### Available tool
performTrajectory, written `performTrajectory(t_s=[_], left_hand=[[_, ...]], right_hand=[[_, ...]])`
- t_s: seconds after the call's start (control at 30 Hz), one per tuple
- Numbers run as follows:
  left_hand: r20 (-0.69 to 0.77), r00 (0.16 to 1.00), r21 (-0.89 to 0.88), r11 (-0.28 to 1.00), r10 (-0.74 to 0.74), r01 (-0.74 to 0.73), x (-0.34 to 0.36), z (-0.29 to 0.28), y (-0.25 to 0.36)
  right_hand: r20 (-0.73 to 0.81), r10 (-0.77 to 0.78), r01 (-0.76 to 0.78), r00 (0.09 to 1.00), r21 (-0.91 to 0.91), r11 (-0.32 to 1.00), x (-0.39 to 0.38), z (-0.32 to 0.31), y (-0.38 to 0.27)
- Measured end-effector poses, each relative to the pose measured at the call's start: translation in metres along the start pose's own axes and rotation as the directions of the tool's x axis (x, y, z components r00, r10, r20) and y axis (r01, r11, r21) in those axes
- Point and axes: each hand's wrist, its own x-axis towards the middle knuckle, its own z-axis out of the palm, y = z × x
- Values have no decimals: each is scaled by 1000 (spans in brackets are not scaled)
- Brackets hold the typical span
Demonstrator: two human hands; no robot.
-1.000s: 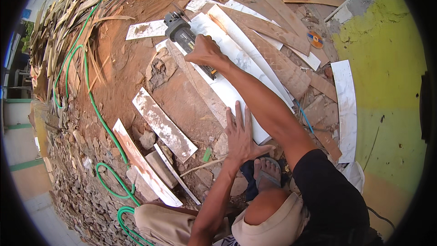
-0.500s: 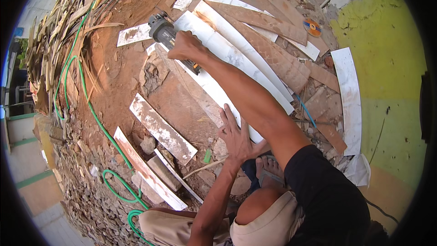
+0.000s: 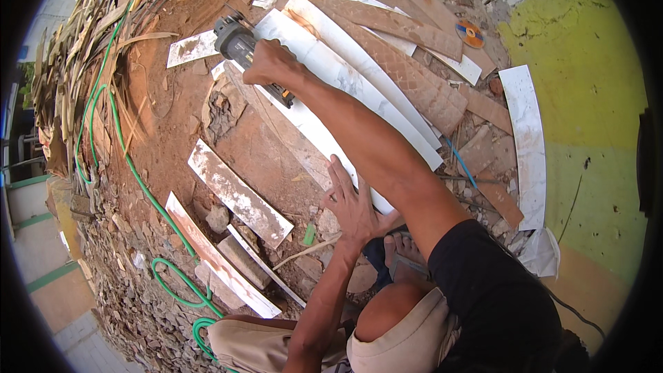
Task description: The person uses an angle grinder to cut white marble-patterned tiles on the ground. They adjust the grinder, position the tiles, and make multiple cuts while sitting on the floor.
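My right hand [image 3: 276,65] is wrapped around the body of a dark angle grinder [image 3: 237,43], which lies over the far end of a white tile strip [image 3: 314,128]. Where the grinder's disc meets the tile is hard to make out. My left hand [image 3: 353,206] is spread, its fingers resting on the near part of this strip beside its brown edge. Several long white tile pieces [image 3: 345,52] lie alongside, under my outstretched right forearm. My bare foot [image 3: 402,250] is close to the strip's near end.
Brown tile offcuts [image 3: 414,83] and an orange cutting disc [image 3: 470,34] lie to the right, before a yellow-green wall [image 3: 580,83]. At the left are a green hose [image 3: 141,179], a stick pile [image 3: 83,55] and rubble [image 3: 138,304]. Narrow tile strips [image 3: 238,193] lie nearer me.
The grinder in my right hand has shifted slightly toward the far left along the strip. My left hand stays spread on the tile. The whole view has slid a little.
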Motion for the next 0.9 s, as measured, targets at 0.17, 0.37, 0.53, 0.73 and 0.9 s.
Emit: performTrajectory(t_s=[0.17,0.37,0.53,0.73,0.9], left_hand=[[1,1000,-5,1000,-2,2,0,1,-1],[-22,1000,-17,1000,12,-12,0,1,-1],[-25,1000,-7,1000,13,-13,0,2,-2],[-3,1000,-6,1000,12,-12,0,1,-2],[2,1000,0,1000,8,-8,-1,2,-2]], right_hand=[[15,22,-23,1000,1,1000,-2,-1,-3],[17,39,-39,999,2,999,-3,-3,-3],[42,41,-41,998,2,999,-2,-4,-3],[61,46,-45,997,-6,999,-5,-7,-4],[79,67,-70,995,25,997,-7,-10,-7]])
